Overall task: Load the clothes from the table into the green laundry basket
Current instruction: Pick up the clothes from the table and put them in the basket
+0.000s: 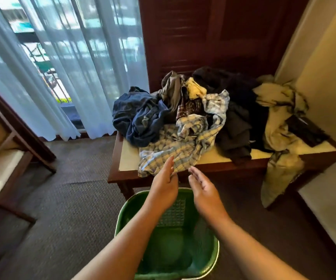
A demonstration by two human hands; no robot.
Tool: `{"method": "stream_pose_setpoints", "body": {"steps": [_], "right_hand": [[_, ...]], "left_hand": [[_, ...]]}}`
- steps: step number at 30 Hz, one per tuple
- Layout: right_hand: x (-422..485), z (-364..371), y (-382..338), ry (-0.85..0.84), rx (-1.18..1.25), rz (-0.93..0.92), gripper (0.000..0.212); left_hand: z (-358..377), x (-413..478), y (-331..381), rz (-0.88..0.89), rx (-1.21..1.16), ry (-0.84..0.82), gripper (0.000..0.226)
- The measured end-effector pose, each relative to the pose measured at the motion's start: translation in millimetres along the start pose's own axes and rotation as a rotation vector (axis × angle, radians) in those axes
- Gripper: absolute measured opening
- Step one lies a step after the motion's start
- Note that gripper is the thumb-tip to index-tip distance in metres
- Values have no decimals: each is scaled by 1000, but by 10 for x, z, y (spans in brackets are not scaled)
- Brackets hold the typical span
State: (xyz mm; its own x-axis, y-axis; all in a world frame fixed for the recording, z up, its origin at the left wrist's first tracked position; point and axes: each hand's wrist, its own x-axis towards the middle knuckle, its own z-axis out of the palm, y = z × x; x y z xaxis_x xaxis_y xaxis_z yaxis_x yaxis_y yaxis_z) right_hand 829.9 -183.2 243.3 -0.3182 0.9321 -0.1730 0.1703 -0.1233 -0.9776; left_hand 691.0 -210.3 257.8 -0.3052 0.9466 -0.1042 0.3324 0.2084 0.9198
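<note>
A heap of clothes covers the low wooden table (126, 158). Nearest me lies a blue and yellow checked shirt (175, 144), its hem hanging over the table's front edge. A dark blue garment (138, 116) sits at the left, dark grey clothes (235, 126) in the middle, and a cream garment (280, 142) drapes off the right end. The green laundry basket (126, 215) stands on the floor below me with nothing in it. My left hand (166, 178) reaches over the basket, fingers straight, its tips touching the checked shirt's hem. Beside it, my right hand (201, 186) is held open and holds nothing.
A wooden chair (5, 158) stands at the left on the dark carpet. Sheer curtains (62, 67) cover the window behind. A dark wooden cabinet (213, 37) rises behind the table, and a cushioned bench (328, 195) runs along the right wall.
</note>
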Motion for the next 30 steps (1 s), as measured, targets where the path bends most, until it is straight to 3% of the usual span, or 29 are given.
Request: {"method": "stream_pose_setpoints", "body": {"steps": [9,20,30], "right_hand": [[382,-263,-104,-4,-40,-8,44],[1293,-346,-500,-13,-144,-74,46],[2543,-163,-911,-165,-288,-254,45]], "left_hand": [[111,166,-3,-21,24,46,62],[97,1037,70,6,-26,92,60],[1,1984,129,-41,-83,298,63]]}}
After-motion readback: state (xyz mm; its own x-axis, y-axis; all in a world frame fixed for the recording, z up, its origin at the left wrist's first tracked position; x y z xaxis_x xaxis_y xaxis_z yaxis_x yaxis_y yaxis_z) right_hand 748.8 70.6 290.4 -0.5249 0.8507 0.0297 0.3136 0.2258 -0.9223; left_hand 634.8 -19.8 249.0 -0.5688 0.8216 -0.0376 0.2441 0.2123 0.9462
